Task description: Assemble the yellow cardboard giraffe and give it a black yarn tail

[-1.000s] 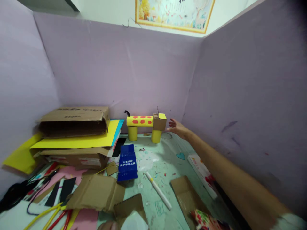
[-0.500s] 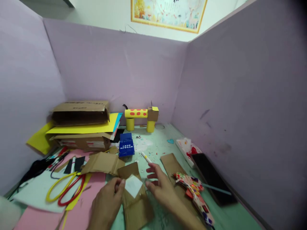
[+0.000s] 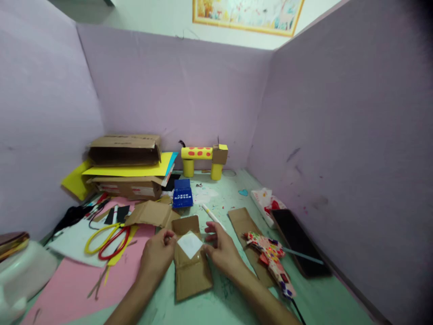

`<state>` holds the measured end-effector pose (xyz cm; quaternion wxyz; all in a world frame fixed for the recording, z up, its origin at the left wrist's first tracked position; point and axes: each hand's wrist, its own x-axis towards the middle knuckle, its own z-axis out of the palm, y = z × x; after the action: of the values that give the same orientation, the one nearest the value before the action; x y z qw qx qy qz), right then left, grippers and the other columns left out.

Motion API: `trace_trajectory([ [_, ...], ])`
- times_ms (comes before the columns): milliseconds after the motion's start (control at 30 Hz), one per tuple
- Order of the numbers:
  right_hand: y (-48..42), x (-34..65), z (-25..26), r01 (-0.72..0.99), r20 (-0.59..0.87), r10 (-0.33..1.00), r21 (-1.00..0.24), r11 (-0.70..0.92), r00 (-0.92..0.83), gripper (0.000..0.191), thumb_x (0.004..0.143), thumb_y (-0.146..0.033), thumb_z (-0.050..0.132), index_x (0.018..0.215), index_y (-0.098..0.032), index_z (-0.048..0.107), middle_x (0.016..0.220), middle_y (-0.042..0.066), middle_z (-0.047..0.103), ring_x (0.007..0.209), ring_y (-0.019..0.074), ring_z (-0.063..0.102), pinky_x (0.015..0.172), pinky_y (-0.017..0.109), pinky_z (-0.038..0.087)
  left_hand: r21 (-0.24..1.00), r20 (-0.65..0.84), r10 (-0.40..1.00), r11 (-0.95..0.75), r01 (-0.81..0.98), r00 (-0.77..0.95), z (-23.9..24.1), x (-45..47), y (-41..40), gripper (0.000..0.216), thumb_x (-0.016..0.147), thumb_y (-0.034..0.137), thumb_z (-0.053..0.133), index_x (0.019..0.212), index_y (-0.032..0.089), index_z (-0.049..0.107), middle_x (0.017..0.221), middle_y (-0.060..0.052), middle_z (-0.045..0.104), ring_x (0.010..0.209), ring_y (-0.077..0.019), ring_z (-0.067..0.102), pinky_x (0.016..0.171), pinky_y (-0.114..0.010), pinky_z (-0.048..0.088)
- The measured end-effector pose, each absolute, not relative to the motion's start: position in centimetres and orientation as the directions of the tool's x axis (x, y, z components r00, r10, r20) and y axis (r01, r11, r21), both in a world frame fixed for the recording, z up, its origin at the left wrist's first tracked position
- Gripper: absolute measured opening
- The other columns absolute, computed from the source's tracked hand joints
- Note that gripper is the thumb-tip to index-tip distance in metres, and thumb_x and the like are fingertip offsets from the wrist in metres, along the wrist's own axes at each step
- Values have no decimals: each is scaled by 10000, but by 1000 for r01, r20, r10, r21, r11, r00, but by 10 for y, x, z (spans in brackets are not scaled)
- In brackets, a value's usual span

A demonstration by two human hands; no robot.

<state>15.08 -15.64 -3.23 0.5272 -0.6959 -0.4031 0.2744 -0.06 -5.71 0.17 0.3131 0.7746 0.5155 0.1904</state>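
Note:
A small white square of paper [image 3: 190,244] lies turned like a diamond on a creased brown cardboard strip [image 3: 193,279]. My left hand [image 3: 158,253] is at the strip's left edge, thumb and forefinger pinched near the paper's left corner; what is between the fingertips, if anything, is hidden. On the other side is my right hand [image 3: 223,250], its fingers apart and slightly curled. Its thumb tip is at the paper's right corner; whether it touches cannot be made out. A white marker [image 3: 211,215] with a yellow band lies just beyond the right fingers.
To the right are a patterned glue gun [image 3: 269,253] on a cardboard piece [image 3: 245,225], and a dark phone [image 3: 301,243]. Scissors [image 3: 113,243] with yellow and red handles lie left. Behind stand a blue box [image 3: 182,194], a yellow spotted cardboard animal [image 3: 198,153] and stacked cartons [image 3: 125,149].
My right hand has come closer to the white paper, its thumb now at the paper's corner. My left hand stays pinched beside it. The camera view has shifted slightly.

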Motion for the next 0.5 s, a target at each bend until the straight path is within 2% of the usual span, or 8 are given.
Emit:
trace_trajectory([
  [133, -153, 153, -35, 263, 34, 860, -957, -118, 509, 526, 649, -72, 495, 1167, -152, 455, 1052, 98, 580, 788, 175, 598, 776, 352, 496, 713, -25, 938, -227, 664, 347, -5, -6, -46, 239, 761, 267, 440, 858, 165, 633, 892, -85, 714, 860, -212, 645, 737, -265, 437],
  [233, -151, 154, -39, 279, 30, 865, -952, -129, 501, 544, 643, -72, 517, 1179, -143, 460, 1028, 98, 596, 754, 177, 591, 767, 366, 491, 718, -46, 933, -217, 662, 356, -6, -4, -46, 245, 736, 328, 508, 860, 188, 666, 825, -78, 719, 803, -238, 651, 662, -281, 434],
  [333, -151, 152, -40, 302, 40, 868, -945, -129, 496, 568, 638, -62, 533, 1194, -154, 457, 1039, 92, 609, 758, 182, 583, 767, 372, 484, 720, -47, 937, -207, 662, 345, -6, 1, -51, 206, 684, 365, 565, 763, 207, 673, 727, -75, 701, 739, -278, 634, 592, -304, 402],
  [400, -153, 150, -38, 312, 53, 869, -942, -120, 493, 521, 652, -49, 518, 1157, -169, 473, 1037, 81, 617, 779, 182, 582, 782, 371, 477, 755, -46, 934, -199, 625, 353, -5, 4, -54, 194, 682, 368, 551, 691, 199, 647, 687, -69, 688, 715, -272, 629, 582, -305, 405],
  [500, -160, 151, -30, 318, 77, 866, -943, -97, 494, 377, 697, -19, 445, 1026, -189, 514, 995, 56, 619, 838, 179, 580, 801, 351, 463, 844, -37, 920, -180, 505, 389, -2, 5, -56, 253, 703, 390, 497, 758, 178, 622, 747, -64, 699, 728, -239, 642, 614, -297, 454],
])
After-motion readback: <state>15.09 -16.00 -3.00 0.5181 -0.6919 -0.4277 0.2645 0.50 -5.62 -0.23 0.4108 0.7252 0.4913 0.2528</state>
